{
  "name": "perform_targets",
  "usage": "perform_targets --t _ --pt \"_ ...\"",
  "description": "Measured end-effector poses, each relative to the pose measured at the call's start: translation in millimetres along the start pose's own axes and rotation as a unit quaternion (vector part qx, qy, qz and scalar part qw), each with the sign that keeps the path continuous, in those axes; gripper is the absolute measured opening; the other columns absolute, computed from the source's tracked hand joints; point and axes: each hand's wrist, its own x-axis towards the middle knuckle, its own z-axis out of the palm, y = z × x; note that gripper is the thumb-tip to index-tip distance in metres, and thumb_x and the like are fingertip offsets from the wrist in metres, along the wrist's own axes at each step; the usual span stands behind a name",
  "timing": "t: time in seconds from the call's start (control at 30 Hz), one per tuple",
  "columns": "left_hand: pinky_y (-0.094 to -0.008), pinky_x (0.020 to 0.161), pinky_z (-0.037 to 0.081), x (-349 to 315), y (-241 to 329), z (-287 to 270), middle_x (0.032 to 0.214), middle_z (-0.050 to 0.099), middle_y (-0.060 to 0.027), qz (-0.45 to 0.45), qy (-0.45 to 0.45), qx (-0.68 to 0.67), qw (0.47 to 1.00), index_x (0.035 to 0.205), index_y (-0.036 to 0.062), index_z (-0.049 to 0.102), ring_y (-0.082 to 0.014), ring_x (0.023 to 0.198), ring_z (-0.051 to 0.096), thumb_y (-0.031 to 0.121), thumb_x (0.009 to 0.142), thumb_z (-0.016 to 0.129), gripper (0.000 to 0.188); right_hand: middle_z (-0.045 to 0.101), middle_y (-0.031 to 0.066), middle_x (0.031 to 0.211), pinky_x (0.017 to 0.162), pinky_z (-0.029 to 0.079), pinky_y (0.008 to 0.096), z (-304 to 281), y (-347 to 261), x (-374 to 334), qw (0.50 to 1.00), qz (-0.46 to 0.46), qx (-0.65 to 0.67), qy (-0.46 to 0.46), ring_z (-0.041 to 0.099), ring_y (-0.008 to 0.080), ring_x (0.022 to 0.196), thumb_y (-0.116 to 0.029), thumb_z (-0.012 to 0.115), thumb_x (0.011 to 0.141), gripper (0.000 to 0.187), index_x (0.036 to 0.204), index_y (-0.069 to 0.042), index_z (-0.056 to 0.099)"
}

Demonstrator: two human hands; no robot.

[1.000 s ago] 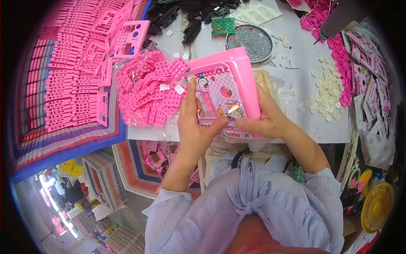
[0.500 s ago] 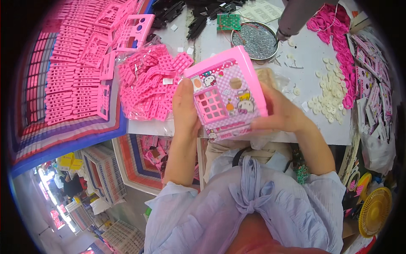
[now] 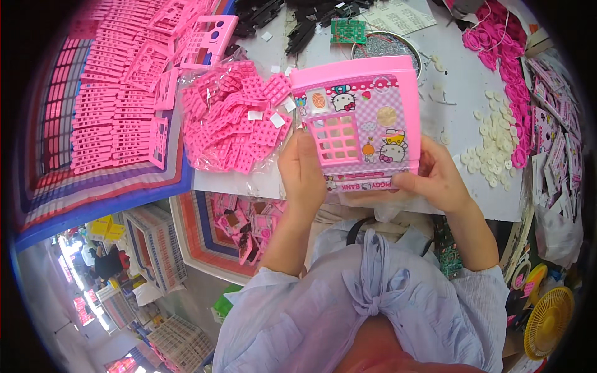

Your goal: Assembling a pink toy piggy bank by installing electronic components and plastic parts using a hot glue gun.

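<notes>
Between my two hands, over the table's near edge, I hold a pink toy money-box front panel [image 3: 373, 130]. Its face carries a checked cartoon sticker, a keypad-shaped grid of square openings and a round hole. My left hand [image 3: 303, 165] grips the left edge, thumb up along the side. At the lower right corner, my right hand [image 3: 438, 180] pinches the panel with the thumb on its front; the other fingers are partly hidden behind it. Just left of the panel lies a clear bag of pink keypad pieces [image 3: 233, 118].
Stacked pink panels [image 3: 118, 105] fill a striped blue-rimmed crate at left. At the back are black plastic parts [image 3: 305, 28], a green circuit board [image 3: 347, 32] and a bowl of screws [image 3: 388, 45]. White discs [image 3: 494, 146] and pink cords [image 3: 513, 93] lie at right, beside a yellow fan [image 3: 548, 322].
The panel has turned more upright and shifted to the right, with both hands still on it. The whole view has moved slightly.
</notes>
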Motion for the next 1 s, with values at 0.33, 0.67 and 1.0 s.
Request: perform_targets --t 0.33,0.67,1.0 --pt "-0.0252 0.068 0.044 25 -19 -5 0.084 0.064 -0.0025 0.037 -0.057 0.036 0.997 0.088 -0.0002 0.063 -0.0073 0.076 0.054 0.029 0.109 0.042 0.042 0.063 0.0115 0.130 0.102 0.050 0.0331 -4 8 -3 1.000 -0.006 -0.023 0.012 0.061 0.0165 0.117 0.002 0.073 0.087 0.061 0.142 0.004 0.047" --pt "-0.0338 0.078 0.047 51 30 -25 0.094 0.068 -0.0088 0.247 -0.180 0.019 0.952 0.105 0.0000 0.067 -0.0186 0.085 0.062 0.008 0.089 0.072 0.019 0.069 0.0089 0.121 0.091 0.054 0.0340 -66 -6 35 0.918 -0.150 -0.367 -0.006 0.069 0.0261 0.101 -0.005 0.073 0.084 0.047 0.130 -0.004 0.062" --pt "-0.0474 0.098 0.048 0 -16 -39 0.132 0.059 -0.0114 0.273 -0.420 0.309 0.809 0.112 0.0135 0.068 -0.0345 0.124 0.055 0.016 0.064 0.081 0.050 0.042 0.0155 0.155 0.114 0.036 0.0528 -82 2 25 0.726 -0.212 -0.648 -0.086 0.038 0.0438 0.141 -0.032 0.070 0.084 0.059 0.137 -0.008 0.057"
